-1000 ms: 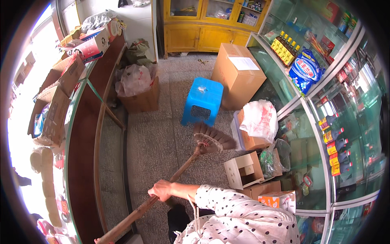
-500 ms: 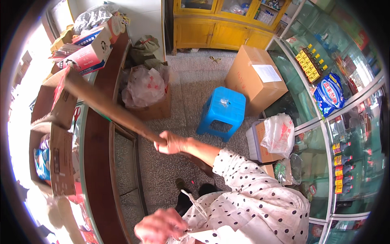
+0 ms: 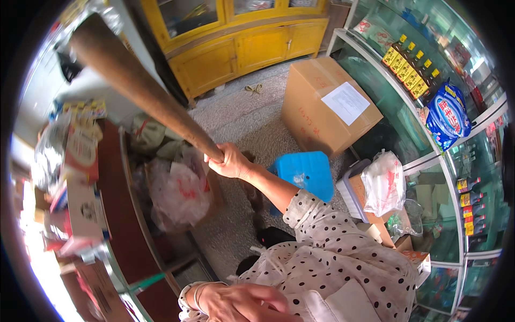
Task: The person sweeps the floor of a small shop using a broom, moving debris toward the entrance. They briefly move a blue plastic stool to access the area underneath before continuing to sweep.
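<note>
The broom handle (image 3: 146, 94) lies inside the fingers of my right hand (image 3: 232, 162), which are wrapped tight round it with no gap. Its long axis runs slantwise from my grip toward the upper left, the blunt end raised and looming thick toward my face, over the desk (image 3: 119, 198) side of the shop. Seen from above, the handle and my right forearm (image 3: 268, 186) slope almost in one line, the fist between them. A brown shape (image 3: 251, 185) just beyond my wrist may be the lower shaft, but I cannot tell.

So my right hand is the one on the handle. My left hand (image 3: 236, 303) sits low against my polka-dot jacket (image 3: 343, 273), well apart from it; those fingers are blurred, and I cannot tell how far they are bent or whether they pinch anything.

A second ago the handle sloped the other way: its end pointed to my lower left, and the bristles showed ahead, near the blue plastic stool (image 3: 304, 174). Now that end is up, the bristles are out of sight, and my left hand has come into view. My gaze has swung too: the yellow wooden cabinet (image 3: 236, 60) looks closer, the cardboard box (image 3: 308, 115) stands beyond the stool, and my forearm reaches across just beside the stool's seat.
</note>
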Available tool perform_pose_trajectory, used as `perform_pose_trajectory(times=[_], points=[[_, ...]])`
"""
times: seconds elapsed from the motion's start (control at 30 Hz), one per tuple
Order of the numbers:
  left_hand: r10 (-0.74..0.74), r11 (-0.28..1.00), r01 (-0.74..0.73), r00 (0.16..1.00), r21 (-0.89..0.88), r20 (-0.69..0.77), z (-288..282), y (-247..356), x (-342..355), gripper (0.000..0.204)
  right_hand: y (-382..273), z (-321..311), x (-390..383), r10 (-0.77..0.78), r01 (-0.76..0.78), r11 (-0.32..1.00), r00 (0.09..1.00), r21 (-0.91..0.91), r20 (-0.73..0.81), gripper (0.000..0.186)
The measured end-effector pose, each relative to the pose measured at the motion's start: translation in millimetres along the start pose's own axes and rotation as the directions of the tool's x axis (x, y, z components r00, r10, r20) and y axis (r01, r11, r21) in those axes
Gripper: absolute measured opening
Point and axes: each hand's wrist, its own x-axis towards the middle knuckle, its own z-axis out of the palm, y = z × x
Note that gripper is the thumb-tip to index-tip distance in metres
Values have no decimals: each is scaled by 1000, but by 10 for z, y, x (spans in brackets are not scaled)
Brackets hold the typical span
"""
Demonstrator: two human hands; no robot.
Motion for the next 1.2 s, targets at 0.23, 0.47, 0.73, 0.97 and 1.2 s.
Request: perform_pose_trajectory(times=[0.23,0.47,0.73,0.97,1.2], points=[[492,447,434,611,782,-620,-2219,-461,346,91,915,-196,1348,-157,212,942,964,-261,216,10],[-97,922,227,919,313,-383,-4332,-654,140,81,2011,-336,2526,-58,120,983,922,-140,382,12],[-333,821,411,908,395,-253,-5968,-2841,840,36,3519,-1538,3864,218,-100,955,873,-278,435,6],[-443,875,459,888,155,-126,-6936,-4814,1805,17,4394,-3436,4703,268,-193,926,941,-326,204,18],[-345,934,343,939,-98,-8,-7265,-7062,2790,19,4680,-5130,5265,280,-399,710,916,-581,-287,18]])
